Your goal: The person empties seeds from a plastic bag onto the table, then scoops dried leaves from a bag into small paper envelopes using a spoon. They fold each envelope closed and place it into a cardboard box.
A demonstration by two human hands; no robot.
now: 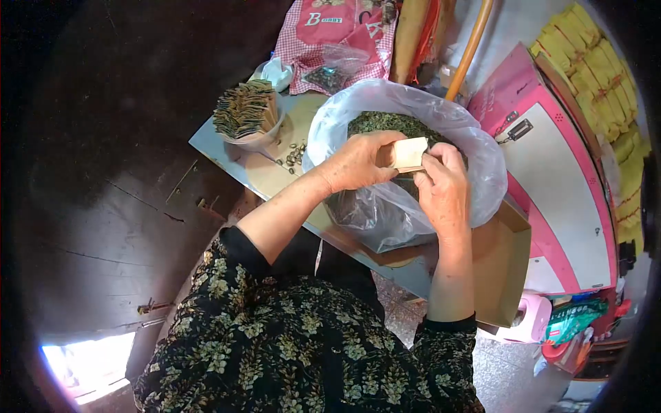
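Over a large clear plastic bag [482,186] of dried green leaves [392,124], both my hands meet at a small cream paper packet [410,153]. My left hand [361,162] grips the packet from the left, thumb below and fingers above. At its right edge, my right hand [444,186] has its fingers pinched together, touching the packet. A small dark bit shows by those fingertips, but what they pinch is hidden. Left of the bag, a clear plastic tub [258,140] is packed with upright filled packets [244,110].
Several small dark oval pieces [295,155] lie on the board [306,110] beside the tub. A cardboard box [506,255] stands at right, near a pink and white cabinet [564,186]. Behind are a pink checked bag [337,34], an orange pole [470,51] and stacked yellow bundles [585,62].
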